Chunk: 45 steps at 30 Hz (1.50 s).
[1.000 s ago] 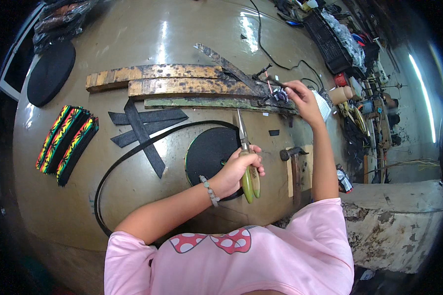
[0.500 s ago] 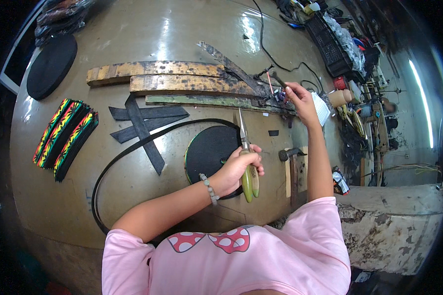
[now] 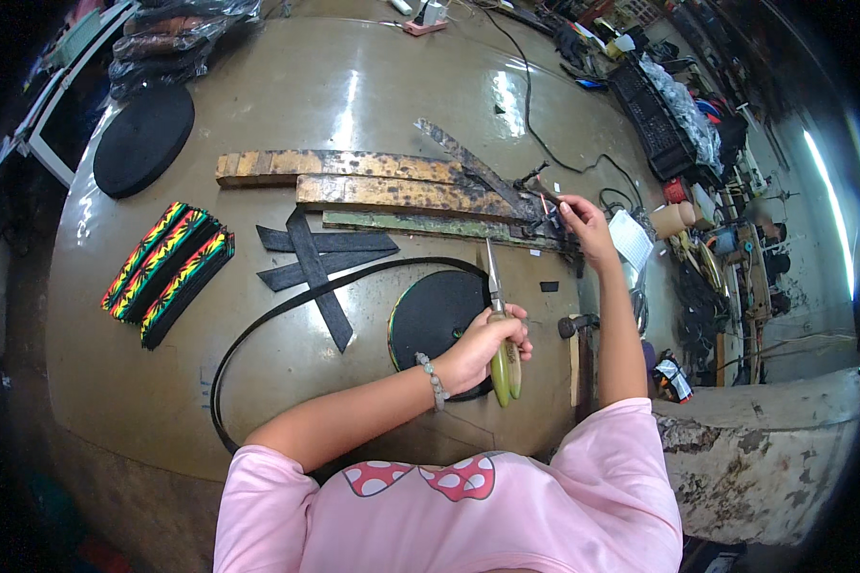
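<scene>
My left hand (image 3: 483, 353) is closed around needle-nose pliers (image 3: 506, 368) with green handles, their metal jaws pointing away from me. A long black strap (image 3: 291, 304) curves in from the left and meets the pliers; whether my hand also grips its end is hidden. Below my left hand lies a black round disc (image 3: 435, 315) with a coloured edge. Farther right, my right hand (image 3: 591, 232) has its fingertips pinched together beside a dark metal fixture (image 3: 535, 202) at the end of the wooden bars (image 3: 401, 191). What the pinch holds is too small to make out.
Black flat strips (image 3: 323, 306) lie crossed on the table. Stacked patterned bands (image 3: 167, 272) and another black disc (image 3: 145, 141) are at left. A hammer (image 3: 578, 327) sits near the right edge. White paper (image 3: 631, 239), a cable (image 3: 530, 91) and a black crate (image 3: 652, 115) lie beyond.
The view has shifted, moving the scene right and down in the picture. My right hand has come down to the fixture; the dark thin piece it held up no longer shows. The left keeps the pliers.
</scene>
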Each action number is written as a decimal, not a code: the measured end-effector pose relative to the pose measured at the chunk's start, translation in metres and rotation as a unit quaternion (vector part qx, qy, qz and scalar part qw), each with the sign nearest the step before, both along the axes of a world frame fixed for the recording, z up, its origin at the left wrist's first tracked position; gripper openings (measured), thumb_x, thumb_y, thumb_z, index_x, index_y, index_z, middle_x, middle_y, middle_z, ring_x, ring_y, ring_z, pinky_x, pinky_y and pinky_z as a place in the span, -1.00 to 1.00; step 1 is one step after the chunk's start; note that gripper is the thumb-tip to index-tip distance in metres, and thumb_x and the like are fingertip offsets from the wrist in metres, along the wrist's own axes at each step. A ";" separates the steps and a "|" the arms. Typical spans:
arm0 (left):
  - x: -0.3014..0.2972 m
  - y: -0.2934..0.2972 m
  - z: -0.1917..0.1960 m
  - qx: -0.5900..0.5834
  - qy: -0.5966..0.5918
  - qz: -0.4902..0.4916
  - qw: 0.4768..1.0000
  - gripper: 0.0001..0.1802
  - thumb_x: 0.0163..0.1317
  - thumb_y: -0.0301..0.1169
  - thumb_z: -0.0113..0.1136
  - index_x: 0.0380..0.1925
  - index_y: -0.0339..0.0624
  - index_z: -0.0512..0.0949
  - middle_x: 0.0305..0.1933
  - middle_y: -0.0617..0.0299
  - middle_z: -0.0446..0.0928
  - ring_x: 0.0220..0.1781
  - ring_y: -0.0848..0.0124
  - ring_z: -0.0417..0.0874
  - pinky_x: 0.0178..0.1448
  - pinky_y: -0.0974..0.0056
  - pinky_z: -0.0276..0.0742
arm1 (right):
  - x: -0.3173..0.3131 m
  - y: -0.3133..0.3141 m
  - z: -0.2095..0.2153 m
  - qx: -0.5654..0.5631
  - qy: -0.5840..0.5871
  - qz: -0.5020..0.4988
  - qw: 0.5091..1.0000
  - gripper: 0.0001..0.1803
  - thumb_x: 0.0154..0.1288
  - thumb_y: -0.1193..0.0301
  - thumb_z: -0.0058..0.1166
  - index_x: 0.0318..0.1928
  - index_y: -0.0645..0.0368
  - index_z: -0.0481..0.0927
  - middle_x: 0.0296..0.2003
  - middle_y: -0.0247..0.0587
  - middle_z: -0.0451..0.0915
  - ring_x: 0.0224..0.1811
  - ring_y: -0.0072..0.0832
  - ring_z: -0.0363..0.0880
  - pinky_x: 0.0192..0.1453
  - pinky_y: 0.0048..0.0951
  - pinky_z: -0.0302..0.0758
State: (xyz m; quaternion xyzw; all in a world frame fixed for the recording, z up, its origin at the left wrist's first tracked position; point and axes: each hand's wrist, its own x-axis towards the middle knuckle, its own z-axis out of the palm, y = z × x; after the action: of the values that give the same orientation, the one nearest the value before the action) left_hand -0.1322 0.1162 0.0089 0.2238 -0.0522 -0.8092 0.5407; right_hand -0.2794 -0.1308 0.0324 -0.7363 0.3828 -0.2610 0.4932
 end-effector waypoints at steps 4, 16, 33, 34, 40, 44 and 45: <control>-0.001 0.000 -0.002 -0.018 0.005 -0.001 1.000 -0.64 0.06 -0.54 0.05 -0.11 -0.17 0.27 -0.36 0.25 0.40 -0.35 0.42 0.54 -0.16 0.26 0.56 | -0.010 0.013 -0.006 0.000 0.014 -0.010 1.000 -0.68 0.31 0.27 0.07 -0.05 0.21 0.53 -0.39 -0.49 0.47 -0.44 -0.75 0.26 -0.39 -0.67 0.21; 0.004 -0.003 -0.006 -0.007 0.047 -0.018 0.999 -0.70 0.03 -0.62 -0.02 -0.19 -0.13 0.32 -0.37 0.24 0.42 -0.29 0.33 0.54 -0.07 0.15 0.56 | -0.035 0.015 -0.015 -0.244 0.147 -0.216 0.934 -0.71 0.30 0.35 -0.10 -0.08 0.28 0.51 -0.13 0.13 0.54 -0.05 -0.03 0.51 0.04 -0.21 0.42; -0.003 0.008 0.033 -0.116 -0.085 0.018 0.989 -0.46 0.30 -0.19 0.02 0.23 0.04 0.14 0.26 0.26 0.19 0.18 0.39 0.27 0.27 0.22 0.21 | 0.002 0.270 0.012 0.016 -0.104 -0.079 0.991 -0.52 0.29 0.07 0.04 -0.07 0.24 0.35 -0.06 -0.23 0.42 -0.04 -0.48 0.39 0.06 -0.44 0.34; -0.004 0.013 0.037 -0.132 -0.107 -0.035 0.985 -0.41 0.31 -0.17 0.00 0.29 0.02 0.08 0.30 0.25 0.16 0.18 0.41 0.28 0.28 0.24 0.20 | 0.006 0.278 0.012 -0.004 -0.081 -0.112 0.990 -0.53 0.28 0.08 0.05 -0.07 0.24 0.35 -0.09 -0.23 0.43 -0.07 -0.47 0.40 0.05 -0.43 0.35; -0.027 0.049 0.087 -0.186 -0.216 -0.035 0.958 -0.07 0.24 0.04 -0.10 0.41 -0.04 -0.34 0.51 0.15 -0.36 0.52 0.30 -0.33 0.46 0.16 -0.35 | -0.026 0.277 0.019 0.162 -0.337 -0.179 0.910 -0.71 0.32 0.29 -0.03 -0.06 0.20 0.36 -0.14 -0.24 0.49 -0.19 -0.56 0.51 -0.22 -0.44 0.58; -0.013 0.091 0.149 -0.444 -0.281 0.002 0.851 -0.30 0.17 -0.17 0.07 0.27 -0.17 0.11 0.32 0.02 0.17 0.37 0.17 0.16 0.37 0.07 0.04 | -0.124 0.170 0.038 -0.103 -0.079 -0.357 0.925 -0.63 0.14 0.19 0.13 -0.26 0.28 0.49 -0.38 -0.19 0.56 -0.44 -0.45 0.53 -0.41 -0.36 0.48; -0.001 0.109 0.167 -0.502 -0.245 -0.029 0.829 -0.53 0.25 -0.36 -0.02 0.12 -0.35 0.26 0.18 0.05 0.31 0.27 0.19 0.28 0.37 0.13 0.09 | -0.159 0.133 0.041 -0.087 0.049 -0.379 0.920 -0.57 0.07 0.13 0.17 -0.29 0.30 0.53 -0.37 -0.12 0.59 -0.42 -0.39 0.56 -0.36 -0.34 0.50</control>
State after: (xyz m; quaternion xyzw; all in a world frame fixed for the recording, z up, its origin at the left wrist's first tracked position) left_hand -0.1336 0.2257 0.1756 0.1108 -0.5885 -0.6056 0.5241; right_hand -0.4382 0.0021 0.0731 -0.5878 0.6329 -0.4245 0.2716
